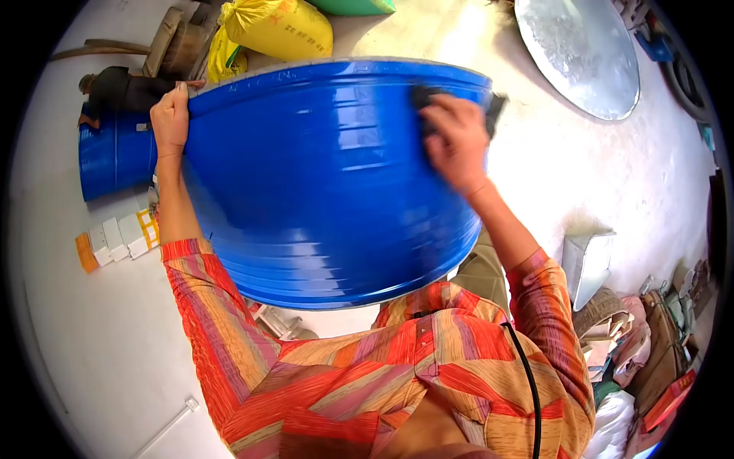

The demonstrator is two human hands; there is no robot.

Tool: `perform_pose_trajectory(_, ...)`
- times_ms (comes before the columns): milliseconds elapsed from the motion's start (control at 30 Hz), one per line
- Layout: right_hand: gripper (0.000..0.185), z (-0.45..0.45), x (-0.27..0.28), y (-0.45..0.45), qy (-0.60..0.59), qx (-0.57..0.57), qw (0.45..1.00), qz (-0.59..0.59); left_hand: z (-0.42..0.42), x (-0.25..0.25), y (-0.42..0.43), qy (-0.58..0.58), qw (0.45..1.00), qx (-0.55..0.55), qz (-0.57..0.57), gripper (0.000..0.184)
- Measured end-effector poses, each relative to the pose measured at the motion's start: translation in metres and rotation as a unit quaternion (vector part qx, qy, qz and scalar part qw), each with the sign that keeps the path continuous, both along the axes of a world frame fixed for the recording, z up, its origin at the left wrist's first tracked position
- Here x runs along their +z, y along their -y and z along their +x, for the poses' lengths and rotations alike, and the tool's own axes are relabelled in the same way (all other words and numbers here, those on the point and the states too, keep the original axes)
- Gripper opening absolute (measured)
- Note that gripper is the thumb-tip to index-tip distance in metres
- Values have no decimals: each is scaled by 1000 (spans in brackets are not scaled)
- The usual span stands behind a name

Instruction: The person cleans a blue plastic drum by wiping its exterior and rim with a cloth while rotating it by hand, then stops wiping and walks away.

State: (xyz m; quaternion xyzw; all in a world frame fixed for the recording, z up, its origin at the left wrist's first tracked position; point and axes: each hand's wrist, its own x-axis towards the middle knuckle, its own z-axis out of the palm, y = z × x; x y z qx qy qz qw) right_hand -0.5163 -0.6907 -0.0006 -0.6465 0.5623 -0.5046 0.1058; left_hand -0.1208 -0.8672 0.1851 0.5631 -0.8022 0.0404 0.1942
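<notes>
- Evidently stiff and bulky, the blue drum (336, 183) sits before the striped shirt (336, 382); its glossy wall looks slippery.
- Right hand (456, 141), blurred, clutches a dark cloth (423, 97) at the drum's right edge.
- Left hand (170, 120) is closed on the far rim (344, 65), left end, judged the surest hold.

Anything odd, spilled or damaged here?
No spill or clear damage visible on the blue drum; the dark cloth in the right hand is blurred. Only the heap at lower right looks untidy: mixed items jumbled together.
</notes>
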Motion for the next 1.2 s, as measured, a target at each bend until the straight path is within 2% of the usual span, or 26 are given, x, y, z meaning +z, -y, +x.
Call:
perform_pose_trajectory(33, 36, 18, 26, -1, -61, 46, 997, -23, 13, -7, 6, 13, 999, -27, -33, 31)
perform_pose_trajectory(100, 38, 47, 52, 3, -100, 124, 986, -56, 13, -10, 4, 24, 998, -40, -39, 31)
perform_pose_trajectory(200, 39, 35, 27, 5, -47, 110, 992, -45, 20, -10, 2, 66, 995, -63, -36, 30)
perform_pose_trajectory(267, 36, 4, -3, -2, 25, 27, 999, 16, 22, -11, -5, 53, 997, -49, -31, 30)
perform_pose_trajectory(333, 34, -12, -63, -10, 131, -106, 983, 74, 34, -11, -8, 71, 992, -88, -63, 31)
perform_pose_trajectory(367, 34, -13, -66, -18, 128, -104, 984, 71, 39, -7, -10, 83, 984, -119, -100, 31)
perform_pose_trajectory(400, 34, -11, -64, -26, 124, -101, 985, 64, 40, 3, -17, 94, 991, -81, -57, 32)
perform_pose_trajectory(467, 38, 0, -54, -32, 111, -82, 989, 54, 5, 44, -36, 243, 965, -37, 93, 31)
perform_pose_trajectory(533, 43, 17, -38, -35, 107, -56, 991, 53, -69, 43, -54, 213, 961, -67, 163, 32)
perform_pose_trajectory(600, 46, 37, -27, -37, 95, 8, 994, 46, -143, 12, -82, 209, 946, -213, 126, 34)
perform_pose_trajectory(667, 48, 55, -16, -40, 95, 80, 992, 21, -187, -23, -106, 340, 916, -185, 105, 35)
perform_pose_trajectory(700, 48, 63, -12, -43, 81, 115, 990, 14, -184, -38, -109, 342, 915, -181, 110, 35)
perform_pose_trajectory(767, 46, 87, -7, -45, 63, 138, 988, -5, -171, -64, -107, 287, 947, -90, 116, 31)
perform_pose_trajectory(800, 44, 97, -3, -44, 55, 142, 988, -7, -167, -63, -105, 291, 945, -90, 120, 31)
perform_pose_trajectory(900, 39, 120, 6, -36, 50, 160, 985, -28, -137, -55, -108, 280, 956, -84, 38, 29)
perform_pose_trajectory(933, 48, 130, 7, -34, 41, 166, 985, -20, -127, -52, -108, 288, 954, -68, 45, 29)
perform_pose_trajectory(1067, 42, 129, -4, -22, 63, 194, 978, -32, -99, -49, -101, 232, 968, -91, 28, 31)
perform_pose_trajectory(1133, 37, 108, -38, -22, 112, 127, 986, -7, -90, -50, -103, 217, 970, -105, 11, 31)
perform_pose_trajectory(1200, 32, 88, -104, -26, 137, 7, 988, 71, -85, -52, -106, 220, 972, -84, 7, 31)
